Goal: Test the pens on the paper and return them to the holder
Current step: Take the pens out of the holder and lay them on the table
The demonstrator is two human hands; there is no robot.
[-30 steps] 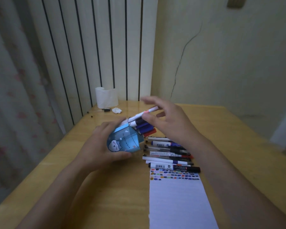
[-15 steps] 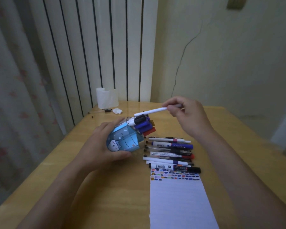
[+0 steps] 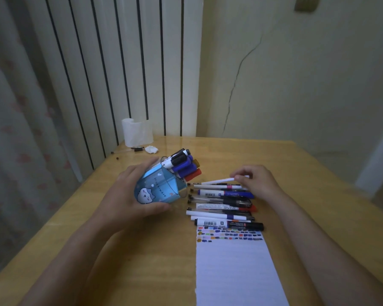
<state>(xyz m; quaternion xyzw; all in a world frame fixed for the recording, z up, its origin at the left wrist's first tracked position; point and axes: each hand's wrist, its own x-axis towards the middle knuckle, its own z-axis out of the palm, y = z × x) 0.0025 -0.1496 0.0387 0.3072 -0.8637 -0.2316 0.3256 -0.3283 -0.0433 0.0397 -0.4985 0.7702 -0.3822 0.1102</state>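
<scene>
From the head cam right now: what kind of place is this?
Likely a room in a home, at a wooden table pushed into a corner. Cues: a patterned curtain on one side, a cracked painted wall behind, and casual clutter such as a pen holder and loose pens beside lined paper.

The pen holder (image 3: 157, 188) lies tilted on the table (image 3: 307, 173), its mouth turned away and to the right, with markers (image 3: 182, 164) sticking out of it. The left hand (image 3: 128, 195) wraps the holder from its left side. Right of the holder a row of pens (image 3: 221, 204) lies on the table. The right hand (image 3: 258, 181) is over the far end of that row, holding a pen (image 3: 219, 181). Nearer than the row lies the paper (image 3: 234, 272). Behind the holder, at the far table edge, stands a roll (image 3: 137, 132).
</scene>
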